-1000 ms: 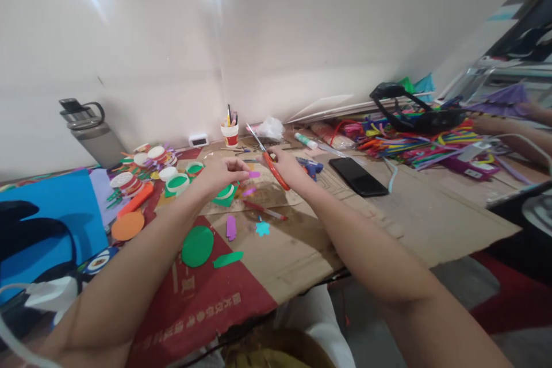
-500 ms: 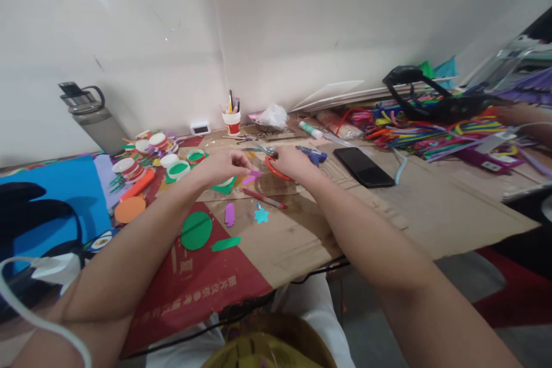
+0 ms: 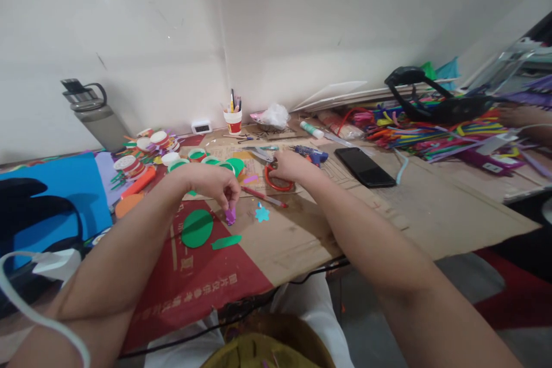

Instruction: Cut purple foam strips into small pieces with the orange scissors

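Note:
My left hand (image 3: 222, 187) is closed in a pinch at the top of a small purple foam or paper piece (image 3: 230, 218) low over the cardboard. My right hand (image 3: 291, 165) has its fingers at the orange-handled scissors (image 3: 279, 186), whose blades point away to the left. A second purple strip (image 3: 250, 179) lies between the hands. Below it are a red pen (image 3: 265, 196) and a blue star-like cutout (image 3: 261, 214). Close to my left hand rest a green disc (image 3: 197, 228) and a green strip (image 3: 226, 242). Green-topped white cups (image 3: 197, 154) are partly hidden behind my left hand.
A black phone (image 3: 364, 167), blue glue gun (image 3: 313, 154) and glue stick (image 3: 311, 130) lie to the right. Many pipe cleaners (image 3: 405, 135) are heaped beyond. A bottle (image 3: 97, 118), blue sheet (image 3: 64, 198) and pen cup (image 3: 233, 121) stand or lie left and back. Another person's arm (image 3: 526, 121) reaches in at right.
My left hand has moved toward me and slightly left, from the upper purple strip to the lower purple piece. The upper strip now lies by itself. My right hand remains at the scissors.

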`<state>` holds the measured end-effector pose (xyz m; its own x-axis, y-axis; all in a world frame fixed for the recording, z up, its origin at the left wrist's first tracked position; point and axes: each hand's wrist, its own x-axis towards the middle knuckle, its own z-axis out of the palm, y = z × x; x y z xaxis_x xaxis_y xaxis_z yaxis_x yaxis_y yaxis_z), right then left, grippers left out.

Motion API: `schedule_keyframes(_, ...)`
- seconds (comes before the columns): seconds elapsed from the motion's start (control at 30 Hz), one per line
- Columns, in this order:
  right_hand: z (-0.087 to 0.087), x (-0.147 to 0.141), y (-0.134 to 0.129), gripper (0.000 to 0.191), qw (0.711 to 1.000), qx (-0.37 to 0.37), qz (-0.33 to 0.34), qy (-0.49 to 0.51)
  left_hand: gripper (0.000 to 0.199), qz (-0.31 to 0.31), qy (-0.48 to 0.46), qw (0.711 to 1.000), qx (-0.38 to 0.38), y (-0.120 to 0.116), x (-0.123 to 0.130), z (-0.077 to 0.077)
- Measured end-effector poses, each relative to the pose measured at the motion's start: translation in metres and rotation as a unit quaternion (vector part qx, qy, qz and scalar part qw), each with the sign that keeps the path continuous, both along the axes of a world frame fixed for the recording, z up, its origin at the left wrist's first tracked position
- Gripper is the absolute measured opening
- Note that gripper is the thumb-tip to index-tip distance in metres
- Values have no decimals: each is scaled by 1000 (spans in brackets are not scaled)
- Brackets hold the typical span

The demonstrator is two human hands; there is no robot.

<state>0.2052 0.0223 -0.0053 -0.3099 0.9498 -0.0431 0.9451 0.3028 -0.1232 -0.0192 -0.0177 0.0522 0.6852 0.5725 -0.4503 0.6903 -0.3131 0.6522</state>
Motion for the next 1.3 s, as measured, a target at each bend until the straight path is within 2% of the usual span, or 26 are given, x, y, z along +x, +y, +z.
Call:
schedule_keyframes(0.17, 13, -4, -10, 42, 999, 21, -2, -47, 17, -23, 36, 999, 31, 3, -1, -13)
schedule_keyframes(0.23, 16, -8, -13, 37, 999, 50, -3, -21, 18, -15, 42, 998, 54, 3, -2, -14)
schedule_keyframes(0.3, 14, -13, -15, 29, 996, 65, 32, 44, 21, 5, 32, 996, 79, 3, -3, -10)
schedule_keyframes(0.37, 7, -20, -15, 22, 987, 53, 100, 110, 22, 26, 19, 993, 111, 3, -2, -4)
schedule_keyframes(0.47, -6, -31, -16, 19, 972, 31, 173, 157, 16, 62, -4, 982, 176, 4, 0, 3)
schedule_keyframes(0.57, -11, -39, -18, 16, 977, 15, 154, 148, 6, 102, -45, 968, 224, 9, 2, 0)
schedule_keyframes(0.7, -7, -42, -21, 17, 988, -12, 116, 105, 4, 170, -111, 942, 266, 18, 4, -12)
schedule_keyframes(0.8, -7, -40, -20, 16, 988, 16, 112, 109, 6, 213, -142, 922, 291, 22, 3, -18)
schedule_keyframes(0.87, -9, -39, -17, 16, 982, 34, 98, 157, 5, 233, -166, 910, 300, 24, 2, -20)
schedule_keyframes(0.97, -8, -37, -10, 15, 951, 33, 61, 303, 12, 275, -195, 896, 287, 24, 2, -21)
schedule_keyframes(1.07, -5, -36, -6, 13, 885, 5, 40, 463, 21, 312, -247, 890, 225, 24, 5, -24)
schedule_keyframes(1.17, -2, -37, -7, 12, 820, -17, 51, 570, 25, 329, -317, 877, 148, 23, 10, -28)
schedule_keyframes(1.23, -1, -40, -9, 15, 800, -17, 60, 597, 28, 335, -352, 866, 118, 22, 13, -31)
schedule_keyframes(1.3, 2, -42, -11, 17, 796, -17, 69, 601, 31, 341, -376, 854, 109, 21, 16, -32)
